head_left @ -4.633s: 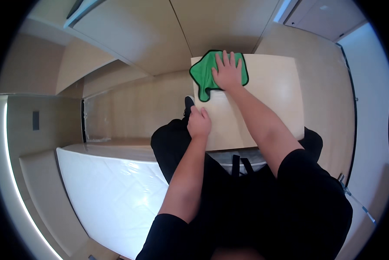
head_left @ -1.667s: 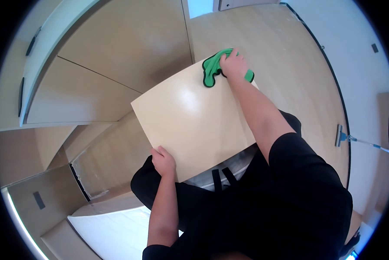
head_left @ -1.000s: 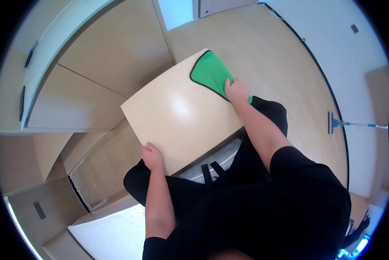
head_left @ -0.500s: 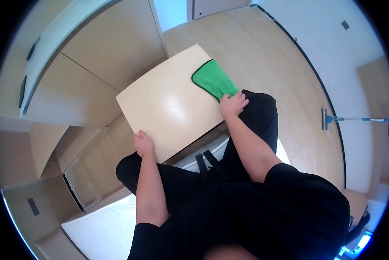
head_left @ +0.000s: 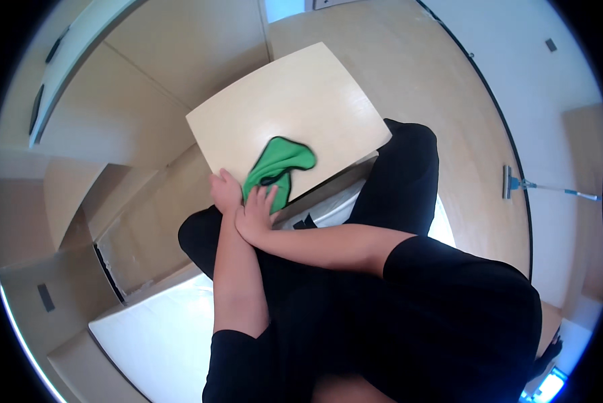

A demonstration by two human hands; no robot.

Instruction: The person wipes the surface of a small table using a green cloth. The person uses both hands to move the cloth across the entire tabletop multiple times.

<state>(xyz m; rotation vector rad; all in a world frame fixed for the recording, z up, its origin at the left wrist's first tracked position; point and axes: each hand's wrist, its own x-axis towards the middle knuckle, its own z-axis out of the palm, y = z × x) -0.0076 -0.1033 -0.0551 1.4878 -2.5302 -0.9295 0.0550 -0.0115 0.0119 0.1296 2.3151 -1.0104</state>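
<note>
A light wooden board [head_left: 301, 101] lies tilted across my lap, seen from above. A green cloth [head_left: 276, 166] lies crumpled on its near edge. My right hand [head_left: 255, 216] reaches across my body and presses on the near end of the cloth, fingers spread. My left hand [head_left: 225, 191] grips the near left edge of the board, right beside the right hand. My forearms cross just below the board.
Pale wooden cabinet panels [head_left: 147, 80] fill the left and top. A wood floor [head_left: 449, 101] runs to the right, where a flat mop [head_left: 516, 183] lies. A white surface [head_left: 160, 329] sits at lower left, under my black-clad legs.
My right hand has dragged the green cloth from the board's far right corner across to its near left edge. The left hand kept its hold on the board's edge.
</note>
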